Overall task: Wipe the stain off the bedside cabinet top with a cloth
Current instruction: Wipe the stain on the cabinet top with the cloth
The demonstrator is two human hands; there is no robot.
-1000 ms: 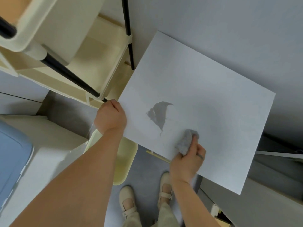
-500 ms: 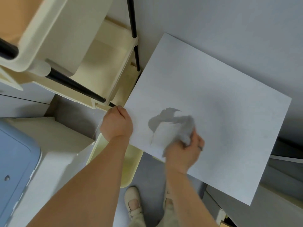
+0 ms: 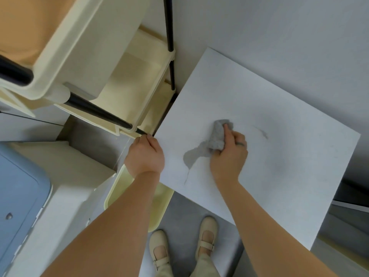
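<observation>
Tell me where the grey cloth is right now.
In the head view, the grey cloth lies near the middle of the cabinet top, bunched under the right hand, at the upper right end of the stain.

The cabinet top [image 3: 279,116] looks smooth and matt, pale grey, with a darker wet-looking stain [image 3: 192,155] on it. The cloth [image 3: 218,134] is grey and fuzzy (felt-like). To the left, the cream shelf rack [image 3: 127,80] looks like plastic, its black poles [image 3: 169,25] smooth, faintly glossy.

Both arms extended (right hand [image 3: 228,156] fisted)
</observation>
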